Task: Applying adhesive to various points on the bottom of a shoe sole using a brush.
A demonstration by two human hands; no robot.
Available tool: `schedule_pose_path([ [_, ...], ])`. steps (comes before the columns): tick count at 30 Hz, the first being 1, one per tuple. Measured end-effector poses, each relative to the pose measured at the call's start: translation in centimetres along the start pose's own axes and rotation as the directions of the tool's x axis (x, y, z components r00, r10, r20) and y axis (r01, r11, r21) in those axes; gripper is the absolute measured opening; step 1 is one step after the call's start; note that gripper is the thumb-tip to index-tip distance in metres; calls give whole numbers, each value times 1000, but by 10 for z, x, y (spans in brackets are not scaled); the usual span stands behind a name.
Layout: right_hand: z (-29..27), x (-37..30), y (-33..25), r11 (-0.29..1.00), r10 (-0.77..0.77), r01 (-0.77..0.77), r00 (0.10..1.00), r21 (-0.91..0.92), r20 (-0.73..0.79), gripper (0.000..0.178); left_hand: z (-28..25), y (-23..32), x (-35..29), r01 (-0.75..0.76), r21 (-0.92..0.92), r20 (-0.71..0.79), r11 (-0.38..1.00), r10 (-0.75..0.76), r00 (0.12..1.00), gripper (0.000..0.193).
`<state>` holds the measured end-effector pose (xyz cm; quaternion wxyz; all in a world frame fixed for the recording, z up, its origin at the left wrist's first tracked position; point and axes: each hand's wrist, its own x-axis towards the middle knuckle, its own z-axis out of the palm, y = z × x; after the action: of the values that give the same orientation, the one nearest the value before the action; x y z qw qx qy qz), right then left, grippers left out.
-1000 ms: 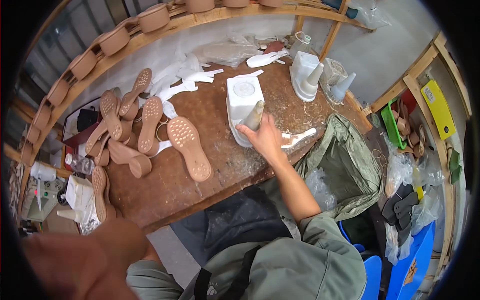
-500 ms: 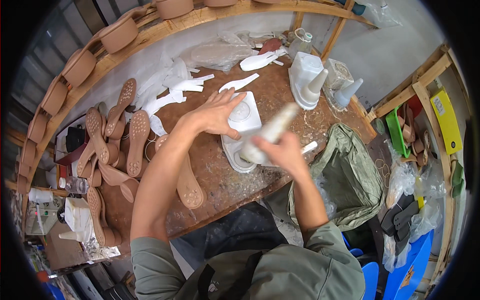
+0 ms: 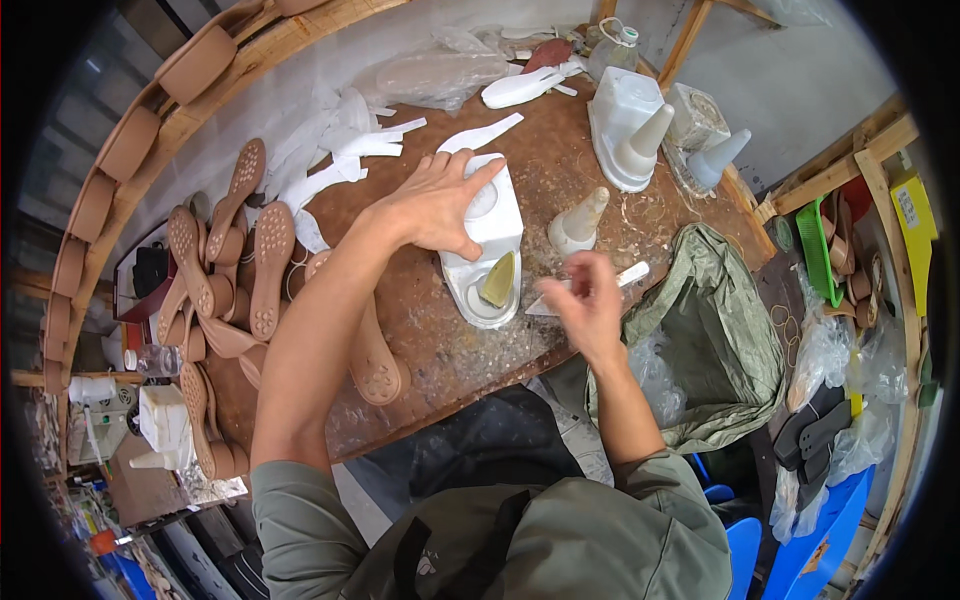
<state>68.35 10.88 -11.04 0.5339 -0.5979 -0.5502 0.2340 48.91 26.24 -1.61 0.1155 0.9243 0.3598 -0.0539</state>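
My left hand (image 3: 440, 205) grips the far part of a white plastic container (image 3: 495, 228), its fingers over the far edge and its thumb along the near side. In the container's near round opening stands an olive-green wedge-shaped piece (image 3: 497, 280), tilted. A whitish cone-shaped cap (image 3: 580, 222) stands upright on the bench to the right, apart from the container. Just nearer than the cap is my right hand (image 3: 588, 305), slightly blurred, its thumb and fingers apart with nothing seen between them. A flat tool with a white handle (image 3: 634, 273) lies partly behind that hand.
Tan shoe soles with heels (image 3: 272, 270) are heaped on the bench (image 3: 450, 340) at left. White cut pieces (image 3: 365, 140) lie at the back. Two more cone-topped containers (image 3: 628, 130) stand at back right. An opened green sack (image 3: 735, 340) hangs at the right edge.
My right hand has set the cone-shaped cap down on the bench and let it go, then drawn back nearer. The container's opening with the olive piece is now uncovered. My left hand stays put.
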Motion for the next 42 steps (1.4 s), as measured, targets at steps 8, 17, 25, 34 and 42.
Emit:
schedule_pose_path([
  [8, 11, 19, -48, 962, -84, 183, 905, -205, 416, 30, 2, -4, 0, -13, 20, -86, 1000, 15, 996, 113],
  [17, -17, -6, -43, 787, -448, 616, 618, -44, 646, 43, 2, -7, 1, 4, -81, 31, 997, -2, 1000, 116],
  [25, -23, -18, -43, 748, -439, 652, 626, -125, 645, 32, 5, -9, 1, -17, -79, -7, 997, 16, 1000, 116],
  [34, 12, -28, -41, 839, 345, -393, 919, 375, 190, 17, 6, -9, 3, -33, -91, -19, 995, 31, 999, 115],
  [42, -30, -25, -53, 813, 167, -140, 986, 565, 3, 16, -5, -2, -26, 83, -201, -94, 976, -104, 990, 109],
])
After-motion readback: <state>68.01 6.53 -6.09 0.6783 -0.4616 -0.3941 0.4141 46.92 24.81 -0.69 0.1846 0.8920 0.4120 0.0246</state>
